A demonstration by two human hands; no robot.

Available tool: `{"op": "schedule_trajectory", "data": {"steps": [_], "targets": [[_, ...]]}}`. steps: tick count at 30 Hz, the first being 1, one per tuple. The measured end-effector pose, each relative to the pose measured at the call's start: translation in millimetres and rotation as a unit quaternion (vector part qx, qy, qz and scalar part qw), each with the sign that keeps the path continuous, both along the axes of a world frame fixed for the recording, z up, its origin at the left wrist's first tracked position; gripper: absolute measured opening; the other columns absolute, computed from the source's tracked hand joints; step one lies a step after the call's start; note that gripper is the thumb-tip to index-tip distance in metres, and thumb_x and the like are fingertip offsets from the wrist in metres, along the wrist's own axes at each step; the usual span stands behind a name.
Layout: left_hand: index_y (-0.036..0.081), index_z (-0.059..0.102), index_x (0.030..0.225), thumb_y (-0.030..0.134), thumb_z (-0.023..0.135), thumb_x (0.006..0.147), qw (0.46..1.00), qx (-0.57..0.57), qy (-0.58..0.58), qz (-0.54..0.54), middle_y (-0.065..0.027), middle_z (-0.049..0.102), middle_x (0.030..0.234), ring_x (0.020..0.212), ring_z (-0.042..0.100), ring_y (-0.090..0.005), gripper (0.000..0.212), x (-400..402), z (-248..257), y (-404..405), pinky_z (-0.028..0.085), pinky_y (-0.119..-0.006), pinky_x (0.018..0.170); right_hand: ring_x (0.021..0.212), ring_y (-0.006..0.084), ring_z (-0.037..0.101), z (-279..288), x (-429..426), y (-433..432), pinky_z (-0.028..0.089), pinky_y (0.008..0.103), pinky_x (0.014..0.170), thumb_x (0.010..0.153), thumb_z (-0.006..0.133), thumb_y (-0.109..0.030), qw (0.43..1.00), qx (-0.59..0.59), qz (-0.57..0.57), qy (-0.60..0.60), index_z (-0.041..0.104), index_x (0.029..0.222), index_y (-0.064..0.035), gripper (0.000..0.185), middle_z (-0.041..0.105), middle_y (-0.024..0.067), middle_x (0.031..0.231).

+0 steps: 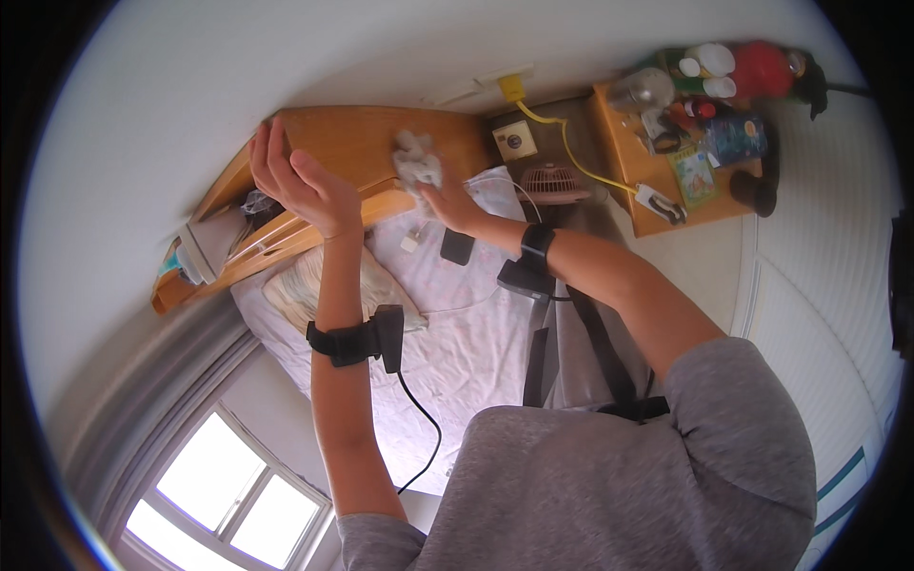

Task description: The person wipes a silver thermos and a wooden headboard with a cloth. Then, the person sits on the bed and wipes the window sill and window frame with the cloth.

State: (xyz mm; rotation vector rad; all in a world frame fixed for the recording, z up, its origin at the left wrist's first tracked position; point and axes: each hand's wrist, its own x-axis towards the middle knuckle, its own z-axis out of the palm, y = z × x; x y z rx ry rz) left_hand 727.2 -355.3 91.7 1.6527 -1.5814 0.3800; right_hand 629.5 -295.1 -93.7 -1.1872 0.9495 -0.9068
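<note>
My right hand (453, 196) holds a crumpled grey-white cloth (418, 163) against the wooden headboard (343, 135) of a bed, near the headboard's right part. The cloth looks slightly blurred. Raised at the headboard's left part, my left hand (307, 182) holds nothing; its fingers are apart, and whether their tips touch the wood I cannot tell. Below the hands lie a pillow (393, 285), a dark flat phone-like object (457, 246) and a white charger (410, 242) on the pale bed sheet (464, 342).
Right of the bed, a wooden bedside table (621, 164) bears bottles, a booklet (692, 175) and a power strip (660, 203) on a yellow cord (571, 146). A pink fan (551, 182) stands between. Boxes (214, 239) fill the headboard's left shelf. A window (235, 492) is lower left.
</note>
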Motion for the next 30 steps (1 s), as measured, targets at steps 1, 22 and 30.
{"op": "schedule_trajectory", "data": {"steps": [1, 22, 30], "targets": [[-0.002, 0.057, 0.118, 0.027, 0.036, 0.098, 1.0, 0.002, -0.003, 0.003, -0.016, 0.051, 0.126, 0.124, 0.039, -0.0348, 0.041, -0.1, 0.1, -0.1, 0.029, -0.047, 0.103, 0.129, 0.0369, 0.035, -15.9, -5.9, 6.2, 0.027, 0.0456, 0.107, 0.085, 0.054, -0.019, 1.0, 0.002, -0.007, -0.028, 0.028, 0.138, -0.0021, 0.062, 0.04, 0.0212, 0.135], [0.0, 0.06, 0.117, 0.025, 0.039, 0.097, 0.999, -0.003, 0.004, 0.034, -0.014, 0.053, 0.125, 0.123, 0.042, -0.0332, 0.038, -1.4, -0.3, -0.7, 0.031, -0.045, 0.103, 0.121, 0.0337, 0.045, -38.4, -51.8, 43.5, 0.034, 0.0385, 0.104, 0.074, 0.055, 0.002, 0.988, 0.033, 0.138, 0.069, 0.048, 0.122, -0.0046, 0.049, 0.05, 0.0176, 0.122], [0.0, 0.06, 0.116, 0.026, 0.038, 0.098, 0.999, -0.021, 0.015, 0.026, -0.0141, 0.054, 0.125, 0.123, 0.043, -0.0338, 0.039, -0.6, -3.3, -1.8, 0.031, -0.045, 0.103, 0.119, 0.0316, 0.047, 79.5, -48.3, -0.3, 0.036, 0.0372, 0.101, 0.075, 0.054, -0.002, 0.998, 0.024, -0.045, 0.025, 0.049, 0.127, -0.0054, 0.052, 0.053, 0.0148, 0.124]]}}
